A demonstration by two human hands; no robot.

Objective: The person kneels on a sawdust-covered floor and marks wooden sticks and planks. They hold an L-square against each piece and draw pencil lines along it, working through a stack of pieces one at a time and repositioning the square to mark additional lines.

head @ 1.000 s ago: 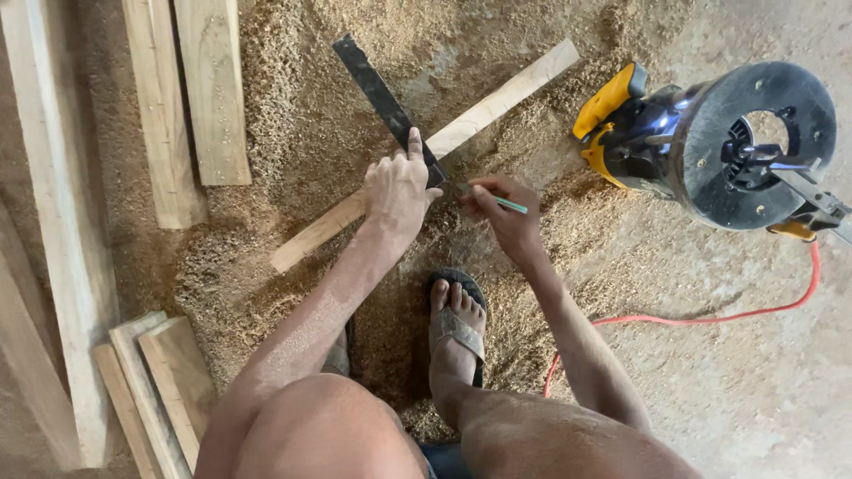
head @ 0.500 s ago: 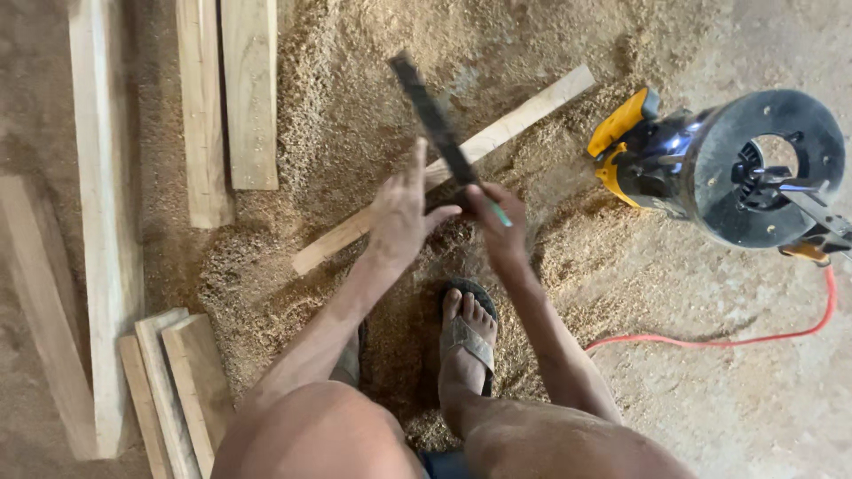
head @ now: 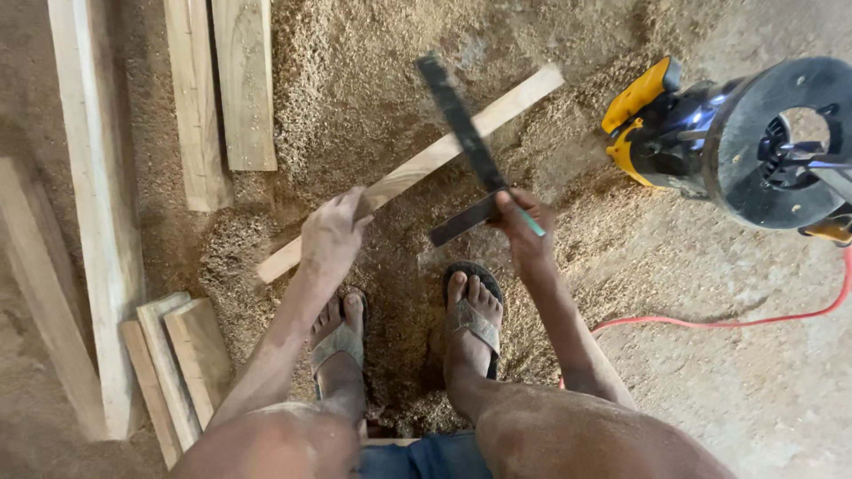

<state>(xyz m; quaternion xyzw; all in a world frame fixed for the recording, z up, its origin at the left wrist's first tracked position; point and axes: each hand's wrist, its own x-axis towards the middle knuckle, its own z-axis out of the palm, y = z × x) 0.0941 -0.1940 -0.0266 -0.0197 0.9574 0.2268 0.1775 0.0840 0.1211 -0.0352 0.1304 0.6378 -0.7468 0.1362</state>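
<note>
- The left hand [head: 333, 235] rests on the long wooden strip [head: 417, 168], which lies diagonally on the sawdust-covered floor [head: 355, 71] from the middle left of the frame up to the upper right. The fingers are bent over the strip and press it down; the hand grips nothing else.
- The right hand [head: 524, 235] is closed around a dark metal square [head: 461, 133] at its corner, and it holds also a thin green pencil [head: 532, 222] between the fingers. The long blade of the square points to the upper middle of the frame and looks lifted above the strip, not flat on it; the short arm points to the lower left.
- Both feet in sandals [head: 470, 310] stand just under the strip, in the lower middle.
- A yellow and black power tool [head: 737, 142] lies at the upper right, with a red cable [head: 710, 321] running along the right side. Several planks [head: 222, 89] lie at the upper left and short offcuts [head: 177, 364] at the lower left.
- It seems the step in hand is the marking of the strip, with the square just now off the wood. A next move would need the square seated tight against the edge of the strip before the pencil draws.
</note>
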